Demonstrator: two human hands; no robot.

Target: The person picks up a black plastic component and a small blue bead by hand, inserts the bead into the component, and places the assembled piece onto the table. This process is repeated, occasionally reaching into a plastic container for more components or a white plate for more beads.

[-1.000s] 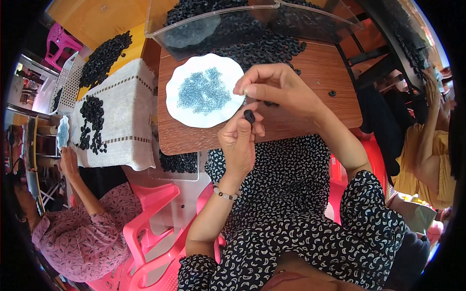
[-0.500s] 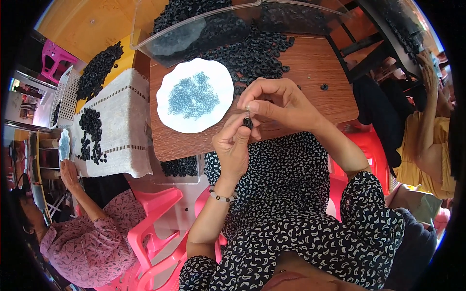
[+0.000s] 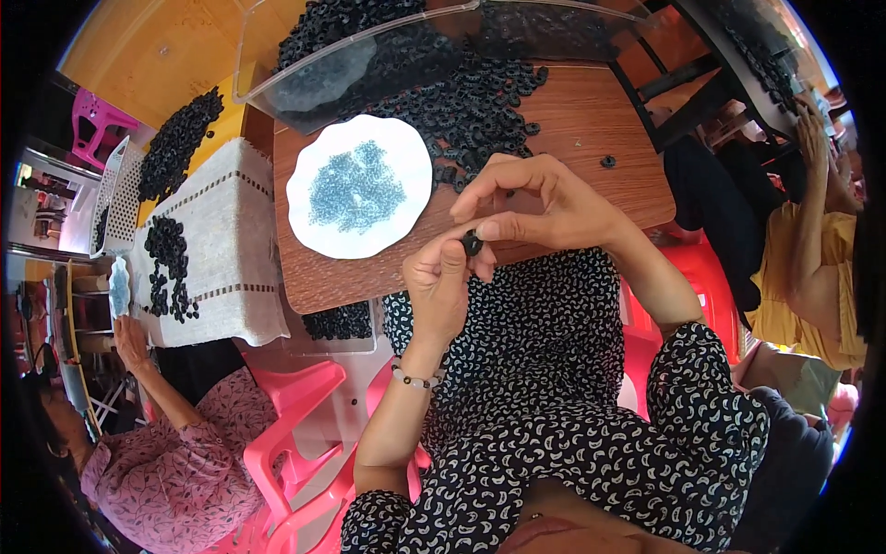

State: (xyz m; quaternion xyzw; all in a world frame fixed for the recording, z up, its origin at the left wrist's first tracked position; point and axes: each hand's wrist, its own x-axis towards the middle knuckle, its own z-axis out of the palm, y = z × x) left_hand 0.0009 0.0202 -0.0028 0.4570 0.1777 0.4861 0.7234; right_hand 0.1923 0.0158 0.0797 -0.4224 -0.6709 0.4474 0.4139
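My left hand (image 3: 437,284) pinches a small round black part (image 3: 472,243) between thumb and fingers, just past the near edge of the wooden table. My right hand (image 3: 554,205) is over it, with the thumb tip against or very close to the part. The right index finger arches away from that thumb, and I see nothing between them. Left of my hands lies a white scalloped plate (image 3: 323,242) with a heap of tiny clear bluish pieces (image 3: 355,189). Behind my hands spreads a pile of black parts (image 3: 471,115) like the one I hold.
A clear plastic bin (image 3: 286,111) of black parts stands at the back. One loose part (image 3: 607,162) lies right on the table (image 3: 591,120). At left, a co-worker's hand (image 3: 132,342) is near a cloth-covered surface (image 3: 226,212) with black parts. Another person's arm (image 3: 812,240) is at right.
My right thumb and index finger have parted from their pinch above the black part, the thumb dropping toward it. The small clear piece there no longer shows. My left hand keeps its hold.
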